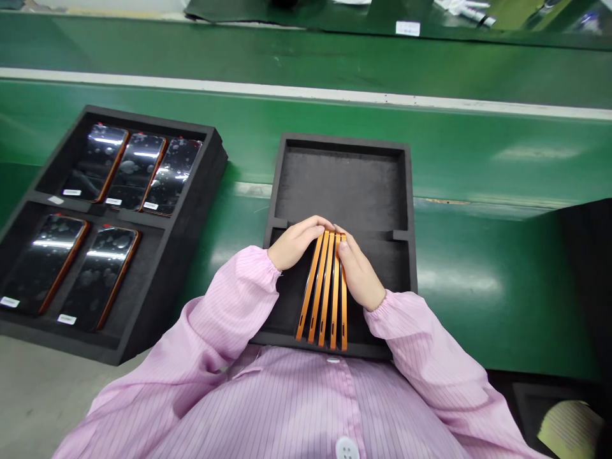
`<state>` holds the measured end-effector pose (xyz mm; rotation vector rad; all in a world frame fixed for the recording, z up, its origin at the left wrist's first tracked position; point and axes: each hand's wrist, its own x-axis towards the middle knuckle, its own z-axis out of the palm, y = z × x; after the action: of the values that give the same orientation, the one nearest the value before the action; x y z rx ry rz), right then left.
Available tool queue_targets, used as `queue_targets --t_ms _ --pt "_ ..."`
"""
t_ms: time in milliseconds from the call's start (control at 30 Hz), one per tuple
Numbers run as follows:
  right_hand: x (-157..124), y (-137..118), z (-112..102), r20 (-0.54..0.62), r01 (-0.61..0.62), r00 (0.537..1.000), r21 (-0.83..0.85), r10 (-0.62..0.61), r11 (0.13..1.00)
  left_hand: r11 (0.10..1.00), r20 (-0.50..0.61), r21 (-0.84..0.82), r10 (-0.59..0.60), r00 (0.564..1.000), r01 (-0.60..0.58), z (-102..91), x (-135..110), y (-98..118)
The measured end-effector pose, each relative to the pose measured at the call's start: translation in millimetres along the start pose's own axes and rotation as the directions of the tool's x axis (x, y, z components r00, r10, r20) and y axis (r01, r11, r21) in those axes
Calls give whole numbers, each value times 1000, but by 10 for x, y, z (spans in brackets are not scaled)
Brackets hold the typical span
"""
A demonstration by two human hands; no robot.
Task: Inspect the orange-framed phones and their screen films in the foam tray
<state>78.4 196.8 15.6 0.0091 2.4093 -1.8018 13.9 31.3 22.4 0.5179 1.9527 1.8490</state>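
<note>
Several orange-edged phones (324, 293) stand on their long edges, side by side, over the near part of a black foam tray (410, 191). They lie close together at the far end and fan slightly apart toward my body. My left hand (301, 241) curves round the far left corner of the row. At the far right, my right hand (358, 268) presses against the outermost phone, its thumb along the orange frame. Both hands close on the row from opposite sides, fingertips meeting at its far end. The phones' screens are mostly hidden.
To the left, a stack of black trays (165, 255) holds several phones with dark screens and white labels. A green bench (478, 287) runs beneath, with a pale strip (306, 92) across it. A dark object (586, 268) stands at right, yellowish paper (571, 428) below it.
</note>
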Motion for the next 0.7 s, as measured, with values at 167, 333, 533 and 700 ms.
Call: queue_targets --t_ms 167,333,533,700 --pt "-4 -1 -19 -20 -17 1000 0 17 1000 998 -4 58 -21 1000 22 -7 -7 18" --pt "8 -24 -28 -44 -27 999 5 27 1000 995 24 97 -19 1000 17 -8 0 25" --pt "18 -29 -43 -38 -1 999 6 1 1000 998 30 66 13 999 -15 -4 4 16" --pt "26 -18 -54 -47 17 999 -4 -17 1000 997 25 77 2 1000 -3 -4 3 10"
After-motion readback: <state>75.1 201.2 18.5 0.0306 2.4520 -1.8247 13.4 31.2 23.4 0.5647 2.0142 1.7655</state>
